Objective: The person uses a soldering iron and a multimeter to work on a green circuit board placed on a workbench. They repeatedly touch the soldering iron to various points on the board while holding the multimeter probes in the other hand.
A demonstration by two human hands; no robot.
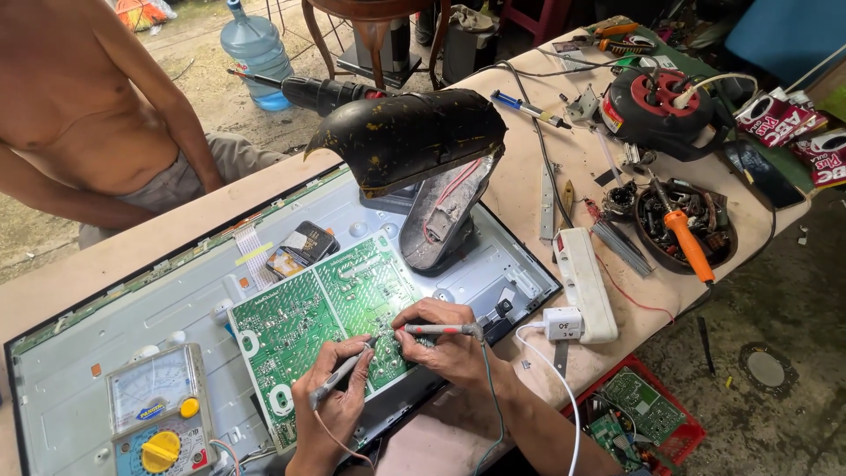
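Observation:
A green circuit board (304,322) lies solder side up on the open metal back of a flat screen panel (132,308). My left hand (339,401) holds a grey test probe (337,377), its tip touching the board. My right hand (449,339) grips a red test probe (441,330), tip also on the board near the other one. An analogue multimeter (159,410) with a yellow dial lies at the panel's lower left, with thin leads running from the probes.
A black desk lamp (414,141) hangs over the board. A white power strip (586,282), a bowl of parts with an orange screwdriver (687,234) and a round black and red tool (656,106) sit right. Another person (97,115) sits behind the table. A red crate (643,414) stands below.

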